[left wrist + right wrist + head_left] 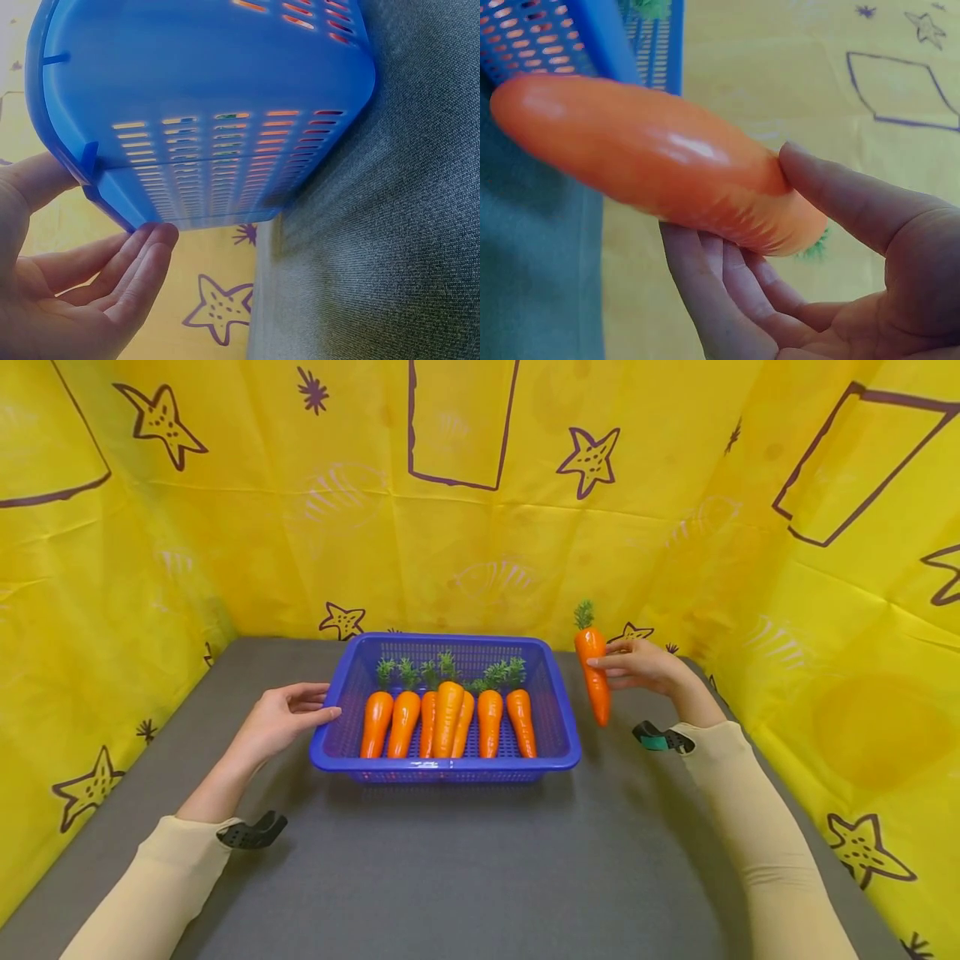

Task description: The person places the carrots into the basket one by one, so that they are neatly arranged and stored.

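A blue plastic basket (446, 765) with slotted walls stands on the grey table, and several orange carrots (490, 722) with green tops lie in it. At the basket's left rim, my left hand (281, 718) pinches the edge, thumb over the rim and fingers against the outer wall in the left wrist view. To the right of the basket, my right hand (637, 667) holds one carrot (592, 668) between thumb and fingers. That carrot is upright, green top up and tip down. In the right wrist view its smooth side (645, 150) fills the middle.
Yellow cloth (480, 543) printed with starfish and fish bones hangs behind and at both sides of the grey table (480, 868). Black wrist mounts (252, 832) sit at both sleeve cuffs.
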Demonstrator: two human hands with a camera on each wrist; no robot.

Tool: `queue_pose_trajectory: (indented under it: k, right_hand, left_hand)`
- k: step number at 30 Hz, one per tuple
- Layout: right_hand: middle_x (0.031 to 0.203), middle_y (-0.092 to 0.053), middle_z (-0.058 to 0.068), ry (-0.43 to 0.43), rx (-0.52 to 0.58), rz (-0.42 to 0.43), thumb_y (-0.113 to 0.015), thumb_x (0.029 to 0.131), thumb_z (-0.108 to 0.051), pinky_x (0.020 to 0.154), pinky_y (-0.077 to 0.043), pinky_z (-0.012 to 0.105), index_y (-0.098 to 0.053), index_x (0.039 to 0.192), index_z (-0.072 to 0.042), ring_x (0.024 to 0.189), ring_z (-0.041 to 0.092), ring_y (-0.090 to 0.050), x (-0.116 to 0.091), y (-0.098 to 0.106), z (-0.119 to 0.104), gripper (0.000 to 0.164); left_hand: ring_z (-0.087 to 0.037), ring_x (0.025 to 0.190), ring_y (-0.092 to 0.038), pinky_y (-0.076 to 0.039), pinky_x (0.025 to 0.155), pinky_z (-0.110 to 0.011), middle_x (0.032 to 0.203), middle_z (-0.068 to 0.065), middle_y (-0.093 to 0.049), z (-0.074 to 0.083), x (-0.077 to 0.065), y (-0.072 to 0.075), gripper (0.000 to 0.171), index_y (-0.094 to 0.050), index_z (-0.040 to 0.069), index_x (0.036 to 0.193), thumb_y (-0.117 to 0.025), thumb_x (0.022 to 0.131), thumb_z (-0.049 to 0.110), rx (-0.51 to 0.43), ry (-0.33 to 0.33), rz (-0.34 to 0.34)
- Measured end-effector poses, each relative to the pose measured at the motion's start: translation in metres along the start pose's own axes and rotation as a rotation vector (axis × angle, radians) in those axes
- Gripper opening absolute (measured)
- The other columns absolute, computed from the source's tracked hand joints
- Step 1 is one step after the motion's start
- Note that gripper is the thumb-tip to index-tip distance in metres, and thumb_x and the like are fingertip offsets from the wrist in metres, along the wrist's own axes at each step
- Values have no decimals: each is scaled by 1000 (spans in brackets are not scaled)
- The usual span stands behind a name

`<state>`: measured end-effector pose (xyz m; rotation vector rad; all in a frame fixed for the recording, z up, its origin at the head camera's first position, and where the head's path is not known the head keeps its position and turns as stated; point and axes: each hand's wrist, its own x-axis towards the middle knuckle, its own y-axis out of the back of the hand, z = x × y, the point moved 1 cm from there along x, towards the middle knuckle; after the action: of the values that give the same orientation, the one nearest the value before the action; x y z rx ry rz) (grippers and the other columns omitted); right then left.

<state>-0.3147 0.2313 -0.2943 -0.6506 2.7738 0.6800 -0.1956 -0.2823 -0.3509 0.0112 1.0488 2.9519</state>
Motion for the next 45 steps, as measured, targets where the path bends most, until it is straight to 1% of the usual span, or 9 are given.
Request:
queue_pose_trajectory:
  k: [4,11,15,20,26,32,35,41,45]
  right_hand:
    - [128,-52,25,22,24,-19,-59,95,-24,93,-51,42,-20,143,13,96,13,-67,-2,-5,-9,72]
    - [133,-47,30,38,49,-53,-59,94,-25,91,-52,42,-15,145,11,103,21,-66,-1,-15,-23,76]
    - [135,-46,32,40,46,-73,-59,95,-24,92,-51,43,-16,145,11,103,21,-66,2,-22,-28,75]
    - [132,-50,30,52,33,-107,-57,95,-23,94,-49,47,-20,143,12,103,23,-66,7,-31,-34,70]
    - [118,-62,19,54,27,-139,-58,95,-23,92,-51,46,-33,138,11,100,23,-67,14,-43,-41,61]
    - [119,-61,19,65,13,-178,-57,95,-22,90,-53,42,-41,134,10,100,21,-67,23,-58,-47,53]
    - [119,-61,18,63,15,-196,-57,96,-22,90,-53,42,-43,133,10,101,22,-67,27,-66,-49,51]
    - [121,-60,20,41,12,-227,-58,94,-22,92,-51,45,-40,133,9,106,28,-65,33,-82,-53,52]
    - [118,-62,17,19,-8,-241,-60,93,-23,90,-53,43,-44,130,6,107,28,-64,37,-91,-55,50]
  left_hand:
    - [-38,115,-56,-48,95,-52,130,-24,-55,0,0,0,70,-48,3,136,-66,85,46,-3,3,-4]
    - [-37,115,-56,-48,95,-52,130,-22,-55,-2,1,0,70,-48,4,136,-67,84,48,-3,11,2]
    - [-37,114,-57,-48,95,-51,129,-23,-56,-3,1,0,70,-48,3,135,-67,84,48,-2,4,5]
    - [-37,114,-57,-48,95,-51,129,-23,-56,-2,0,0,70,-48,3,136,-67,84,47,-9,8,1]
    - [-38,115,-56,-47,95,-52,130,-24,-55,-2,-1,0,71,-47,3,136,-67,84,47,-17,13,-8]
    - [-37,113,-58,-48,94,-52,128,-23,-57,-3,-2,0,67,-50,3,134,-68,85,44,-5,-15,12]
    - [-37,114,-58,-48,94,-51,128,-23,-57,-3,-1,0,67,-50,3,134,-68,85,45,-9,-10,10]
    - [-37,114,-57,-48,95,-52,129,-23,-56,-3,-1,0,69,-49,4,135,-67,84,47,-7,2,7]
    - [-37,114,-57,-48,95,-51,129,-22,-56,-2,1,-1,69,-49,4,135,-67,84,47,-9,2,7]
